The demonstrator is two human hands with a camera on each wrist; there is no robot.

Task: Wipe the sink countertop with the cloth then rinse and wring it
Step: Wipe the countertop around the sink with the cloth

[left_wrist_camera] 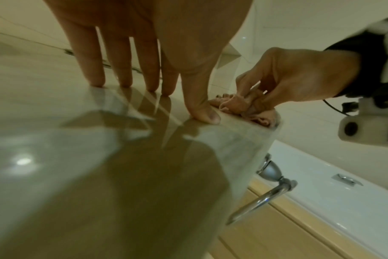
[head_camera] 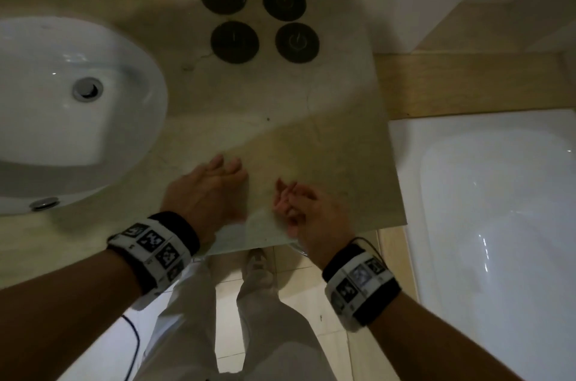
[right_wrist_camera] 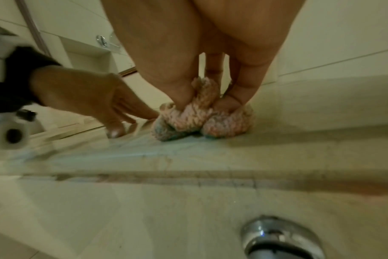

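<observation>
Wiping step, near edge of the bench, at about 5 o'clock from the basin. Right grip clamped on the cloth: fingers and thumb curled into the bunched pink fabric, pressed down on the surface. Left grip spread flat, fingers straight with tips bracing on the bench just beside the cloth at its 9 o'clock. Advisable: flatten the wad to widen contact; sweep in overlapping passes toward the basin at 10 o'clock; lift around the four dark discs at 12 o'clock; shift the bracing hand clear before each pass; avoid pushing residue off the front edge.
</observation>
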